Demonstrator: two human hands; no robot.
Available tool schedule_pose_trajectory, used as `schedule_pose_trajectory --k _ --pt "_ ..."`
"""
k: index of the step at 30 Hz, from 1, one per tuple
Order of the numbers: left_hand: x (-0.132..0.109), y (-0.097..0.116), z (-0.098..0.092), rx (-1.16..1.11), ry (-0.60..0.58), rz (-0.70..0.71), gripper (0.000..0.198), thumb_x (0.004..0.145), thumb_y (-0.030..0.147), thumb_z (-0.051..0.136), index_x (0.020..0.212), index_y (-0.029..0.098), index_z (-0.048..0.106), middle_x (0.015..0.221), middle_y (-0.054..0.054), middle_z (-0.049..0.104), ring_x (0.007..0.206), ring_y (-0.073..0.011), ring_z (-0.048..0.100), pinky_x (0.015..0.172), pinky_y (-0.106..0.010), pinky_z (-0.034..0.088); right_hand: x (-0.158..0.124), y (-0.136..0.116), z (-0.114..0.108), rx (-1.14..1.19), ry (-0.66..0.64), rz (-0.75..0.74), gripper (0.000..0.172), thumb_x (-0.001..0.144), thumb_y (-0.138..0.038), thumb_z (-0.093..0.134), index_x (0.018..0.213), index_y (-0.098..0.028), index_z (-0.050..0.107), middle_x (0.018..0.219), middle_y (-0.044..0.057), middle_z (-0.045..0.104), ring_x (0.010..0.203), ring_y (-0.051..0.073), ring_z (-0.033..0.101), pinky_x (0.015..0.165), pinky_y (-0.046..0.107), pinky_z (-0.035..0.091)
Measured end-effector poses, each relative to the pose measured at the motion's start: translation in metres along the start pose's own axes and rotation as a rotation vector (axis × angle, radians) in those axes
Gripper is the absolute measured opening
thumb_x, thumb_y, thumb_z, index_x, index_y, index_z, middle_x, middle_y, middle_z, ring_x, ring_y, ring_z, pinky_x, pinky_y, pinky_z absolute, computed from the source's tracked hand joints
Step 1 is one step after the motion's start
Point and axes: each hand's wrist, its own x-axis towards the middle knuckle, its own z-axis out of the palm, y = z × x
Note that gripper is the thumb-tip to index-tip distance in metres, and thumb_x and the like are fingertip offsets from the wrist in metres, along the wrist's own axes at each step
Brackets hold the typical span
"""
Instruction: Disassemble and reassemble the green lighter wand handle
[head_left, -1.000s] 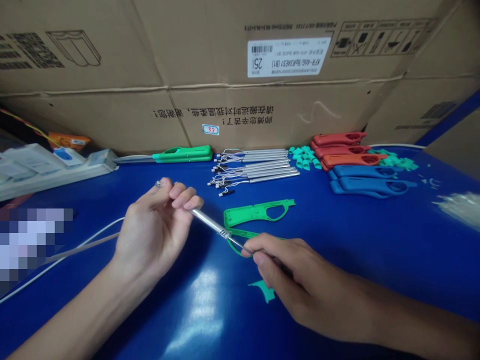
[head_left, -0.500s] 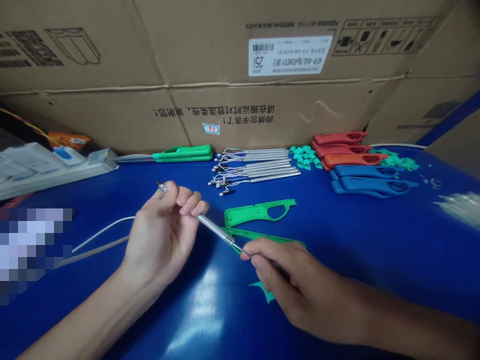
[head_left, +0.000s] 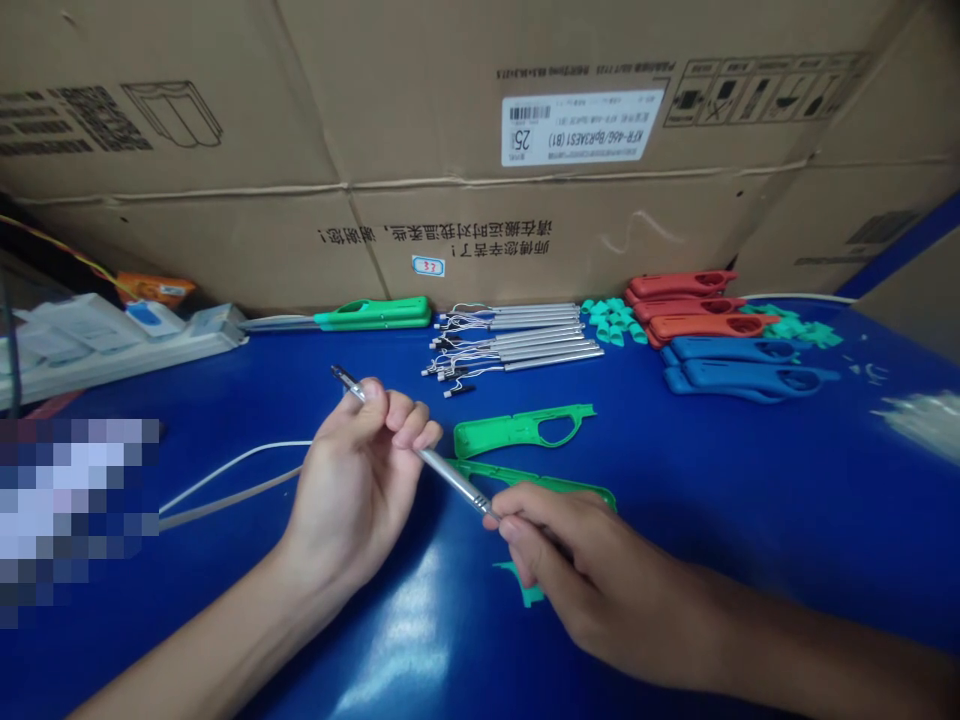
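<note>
My left hand (head_left: pixel 360 490) is closed round a slim silver metal tube (head_left: pixel 454 482), which slants down to the right across the fingers. The tube's dark upper tip sticks out above the thumb. At the lower, slotted end, my right hand (head_left: pixel 607 580) pinches between thumb and forefinger; the thin metal rod it holds is now mostly hidden by fingers and tube. Behind the hands lie two green lighter shell halves (head_left: pixel 491 436), one partly covered by my right hand. A small turquoise plastic piece (head_left: pixel 517 580) lies under the right fingers.
Several silver tubes with wires (head_left: pixel 540 345) lie at the back, beside turquoise caps (head_left: pixel 615 320). Red shells (head_left: pixel 679 300) and blue shells (head_left: pixel 750 375) are stacked to the right. Green lighters (head_left: pixel 382 313) and a power strip (head_left: pixel 135 345) sit left, before a cardboard wall (head_left: pixel 262 240).
The rod between the tube's lower end and my right fingers has gone into the tube, so fingers and tube now meet. My left hand and the tube have shifted right and slightly down.
</note>
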Motion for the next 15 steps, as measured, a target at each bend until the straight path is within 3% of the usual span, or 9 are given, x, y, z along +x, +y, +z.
schedule_pose_trajectory --k 4,7,10,12,13,15 --pt "0.003 0.004 0.000 0.005 -0.006 0.014 0.039 0.099 0.004 0.030 0.064 0.013 0.044 0.058 0.003 0.040 0.047 -0.0059 0.040 0.047 -0.017 0.042 0.000 -0.005 -0.006 0.016 -0.023 0.055 0.028 0.102 -0.028 0.034 0.100 -0.018 0.060 0.072 -0.001 0.060 0.064 0.012 0.056 0.061 0.025 0.043" --pt "0.008 0.012 -0.002 0.017 -0.007 0.054 0.039 0.100 0.005 0.029 0.064 0.014 0.043 0.059 0.004 0.039 0.048 -0.0051 0.042 0.049 -0.016 0.043 -0.001 -0.008 -0.018 -0.015 -0.060 0.081 0.026 0.102 -0.030 0.035 0.099 -0.020 0.059 0.076 -0.001 0.063 0.070 0.013 0.057 0.067 0.026 0.045" --pt "0.015 0.020 -0.005 0.075 -0.030 0.073 0.036 0.099 0.006 0.032 0.066 0.015 0.043 0.059 0.004 0.041 0.048 -0.0054 0.045 0.050 -0.017 0.045 0.001 -0.005 -0.040 -0.005 -0.206 0.165 0.025 0.101 -0.033 0.040 0.090 -0.022 0.059 0.076 -0.002 0.064 0.069 0.012 0.058 0.067 0.026 0.046" --pt "0.016 0.022 -0.007 0.157 -0.071 0.067 0.030 0.096 0.007 0.042 0.068 0.015 0.047 0.060 0.003 0.047 0.048 -0.0070 0.048 0.047 -0.017 0.044 0.003 -0.001 -0.055 0.064 -0.357 0.248 0.024 0.100 -0.033 0.041 0.089 -0.020 0.059 0.075 -0.001 0.063 0.056 0.010 0.054 0.052 0.022 0.041" --pt "0.016 0.022 -0.007 0.205 -0.098 0.065 0.024 0.094 0.008 0.048 0.071 0.016 0.050 0.060 0.002 0.050 0.046 -0.0082 0.050 0.043 -0.017 0.043 0.005 0.002 -0.061 0.064 -0.370 0.248 0.023 0.099 -0.033 0.044 0.088 -0.019 0.060 0.076 0.000 0.063 0.056 0.009 0.053 0.051 0.022 0.039" --pt "0.012 0.018 -0.009 0.306 -0.162 0.067 0.011 0.086 0.010 0.063 0.080 0.017 0.058 0.060 0.000 0.057 0.041 -0.0107 0.051 0.035 -0.017 0.038 0.007 0.006 -0.068 0.101 -0.245 0.197 0.020 0.095 -0.030 0.050 0.084 -0.017 0.060 0.072 0.000 0.060 0.059 0.009 0.051 0.052 0.021 0.038"
